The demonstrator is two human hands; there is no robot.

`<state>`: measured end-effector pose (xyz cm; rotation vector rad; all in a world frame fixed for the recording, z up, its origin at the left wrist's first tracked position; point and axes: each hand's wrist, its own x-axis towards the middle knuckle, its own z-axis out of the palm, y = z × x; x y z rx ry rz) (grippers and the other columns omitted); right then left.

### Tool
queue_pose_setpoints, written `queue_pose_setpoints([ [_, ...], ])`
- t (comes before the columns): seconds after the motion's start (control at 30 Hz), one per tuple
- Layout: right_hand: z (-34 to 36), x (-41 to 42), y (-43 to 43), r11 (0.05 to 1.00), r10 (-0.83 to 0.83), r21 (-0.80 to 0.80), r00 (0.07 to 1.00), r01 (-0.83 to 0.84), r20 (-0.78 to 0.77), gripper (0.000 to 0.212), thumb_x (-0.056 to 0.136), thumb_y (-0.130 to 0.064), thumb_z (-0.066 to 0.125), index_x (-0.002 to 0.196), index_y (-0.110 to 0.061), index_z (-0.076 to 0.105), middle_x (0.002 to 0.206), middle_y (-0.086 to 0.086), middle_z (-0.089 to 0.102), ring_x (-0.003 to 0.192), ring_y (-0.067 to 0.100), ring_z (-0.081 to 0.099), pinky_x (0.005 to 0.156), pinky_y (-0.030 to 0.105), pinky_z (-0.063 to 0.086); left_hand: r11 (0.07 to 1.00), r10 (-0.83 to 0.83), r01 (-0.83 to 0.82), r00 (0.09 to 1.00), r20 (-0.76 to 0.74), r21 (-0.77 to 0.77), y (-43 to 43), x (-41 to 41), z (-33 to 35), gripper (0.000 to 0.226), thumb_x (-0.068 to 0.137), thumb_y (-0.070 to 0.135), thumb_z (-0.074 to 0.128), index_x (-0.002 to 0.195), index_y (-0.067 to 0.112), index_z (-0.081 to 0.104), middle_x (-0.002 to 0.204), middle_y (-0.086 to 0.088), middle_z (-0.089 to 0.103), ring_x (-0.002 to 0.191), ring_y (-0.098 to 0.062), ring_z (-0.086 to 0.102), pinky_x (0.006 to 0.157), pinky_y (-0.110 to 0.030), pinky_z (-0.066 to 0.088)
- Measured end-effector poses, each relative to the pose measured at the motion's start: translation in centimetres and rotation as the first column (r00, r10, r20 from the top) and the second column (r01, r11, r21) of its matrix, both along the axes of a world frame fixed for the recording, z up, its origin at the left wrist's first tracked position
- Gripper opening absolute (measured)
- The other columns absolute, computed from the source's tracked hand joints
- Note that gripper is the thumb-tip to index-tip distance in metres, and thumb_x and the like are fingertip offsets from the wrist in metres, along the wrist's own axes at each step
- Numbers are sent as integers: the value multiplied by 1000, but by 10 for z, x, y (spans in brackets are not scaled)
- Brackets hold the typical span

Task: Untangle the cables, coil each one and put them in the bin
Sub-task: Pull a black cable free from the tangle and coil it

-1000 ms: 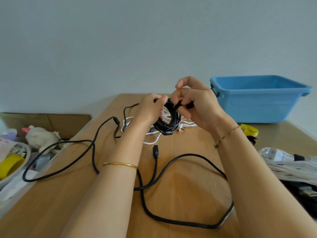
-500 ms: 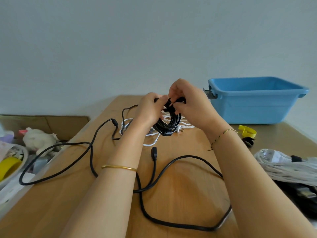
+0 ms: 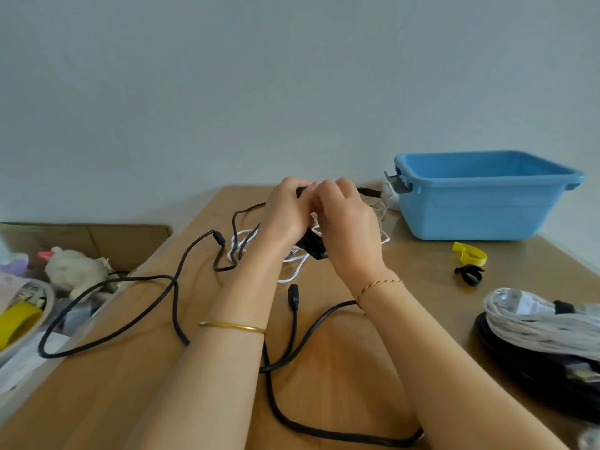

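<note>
My left hand (image 3: 285,216) and my right hand (image 3: 347,222) are pressed together above the middle of the table, both closed on a small black coiled cable (image 3: 313,245), mostly hidden between them. Under the hands lies a tangled white cable (image 3: 292,274). A long loose black cable (image 3: 292,345) loops across the near table, its plug (image 3: 293,295) lying between my forearms. The blue bin (image 3: 480,203) stands at the back right; nothing shows inside it from here.
At the right edge lies a coiled white cable (image 3: 535,323) on a black coiled one (image 3: 532,368). A yellow strap (image 3: 469,253) and a black strap (image 3: 469,274) lie near the bin. A cardboard box (image 3: 107,238) with a plush toy (image 3: 74,271) sits left of the table.
My right hand has come over the coil and closed against my left hand, covering most of it. The view has shifted, so the bin sits further right.
</note>
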<state>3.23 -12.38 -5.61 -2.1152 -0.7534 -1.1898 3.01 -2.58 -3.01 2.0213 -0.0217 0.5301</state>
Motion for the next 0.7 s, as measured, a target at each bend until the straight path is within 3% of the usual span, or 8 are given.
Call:
queue_pose_setpoints([
  [0.07, 0, 1, 0, 998, -49, 36, 997, 47, 64, 15, 61, 9, 55, 71, -2, 53, 63, 11, 47, 41, 24, 34, 39, 19, 20, 1000, 12, -12, 1000, 3, -12, -3, 2, -1, 16, 94, 22, 45, 87, 11, 54, 63, 4, 53, 50, -10, 48, 53, -24, 37],
  [0.13, -1, 2, 1, 990, -136, 58, 983, 130, 126, 14, 63, 7, 49, 67, -5, 54, 59, 7, 48, 43, 20, 28, 42, 19, 14, 999, 15, -15, 1000, 10, -42, -4, 3, 0, 14, 95, 25, 47, 91, 15, 56, 70, 3, 56, 60, -14, 52, 59, -26, 41],
  [0.27, -8, 4, 1, 974, -227, 73, 950, 217, 215, 18, 68, 5, 47, 64, -11, 54, 54, -1, 48, 47, 20, 41, 50, 28, 31, 996, -1, 3, 1000, 23, -85, -5, 2, 0, 10, 96, 31, 52, 94, 23, 56, 85, 1, 61, 76, -19, 56, 76, -35, 48],
  [0.4, -4, 4, -2, 953, -304, 97, 911, 288, 280, 22, 67, 7, 61, 61, -13, 53, 52, -1, 48, 57, 23, 46, 55, 31, 29, 996, -23, 28, 998, 58, -90, -5, -1, 1, 10, 97, 28, 51, 94, 19, 56, 78, 2, 59, 67, -18, 54, 69, -33, 46],
  [0.57, 1, 4, -8, 947, -321, 111, 907, 301, 274, 24, 63, 6, 69, 59, -11, 52, 50, 1, 44, 45, 19, 40, 49, 25, 23, 999, -41, 42, 997, 70, -27, -9, -1, 1, 11, 97, 26, 49, 93, 19, 56, 74, 3, 59, 63, -18, 54, 68, -34, 46],
  [0.7, 2, 5, -7, 978, -202, 100, 954, 184, 222, 24, 55, 11, 66, 62, -7, 54, 54, 4, 47, 45, 22, 40, 47, 23, 24, 999, -16, 20, 997, 80, -50, -11, -1, 1, 9, 95, 20, 49, 93, 18, 57, 73, 4, 58, 61, -14, 53, 63, -29, 42],
])
